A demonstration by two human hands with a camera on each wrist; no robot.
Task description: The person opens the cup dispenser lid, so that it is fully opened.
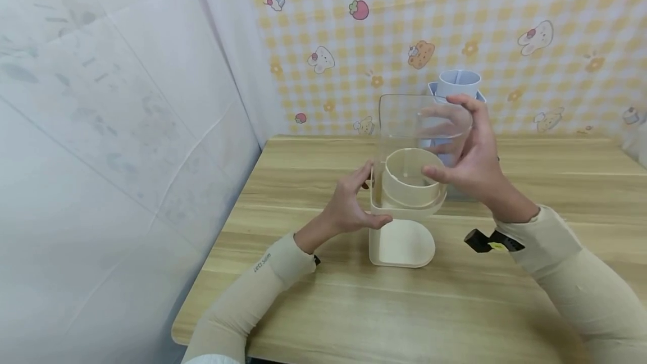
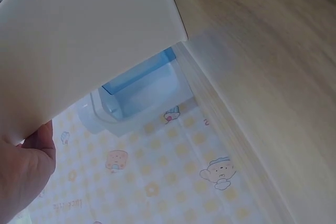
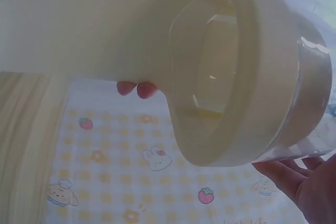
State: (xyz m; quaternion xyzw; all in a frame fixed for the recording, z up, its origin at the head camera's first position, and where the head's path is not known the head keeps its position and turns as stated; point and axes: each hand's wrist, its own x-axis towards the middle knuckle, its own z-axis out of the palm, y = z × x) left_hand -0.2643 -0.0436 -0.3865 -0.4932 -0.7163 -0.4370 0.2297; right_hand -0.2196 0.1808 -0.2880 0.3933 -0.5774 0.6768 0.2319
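Note:
A cream stand with a rounded foot [image 1: 404, 243] is upright on the wooden table. Its upper part bears a clear container [image 1: 401, 117], and a cream cylindrical ring [image 1: 410, 191] shows through the clear wall. My left hand [image 1: 349, 201] grips the stand's upper part from the left, thumb in front. On the right side, my right hand [image 1: 480, 167] holds the clear container with spread, bent fingers behind and thumb in front. The left wrist view shows the stand's flat cream back panel [image 2: 89, 35]; the right wrist view looks up into its round opening [image 3: 210, 66].
Behind the container stands a light-blue holder [image 1: 457, 83] with a round top, partly hidden. A checked cloth [image 1: 343, 72] hangs along the table's back edge, and a white curtain [image 1: 126, 156] along its left. The wooden table [image 1: 313, 319] extends around the stand.

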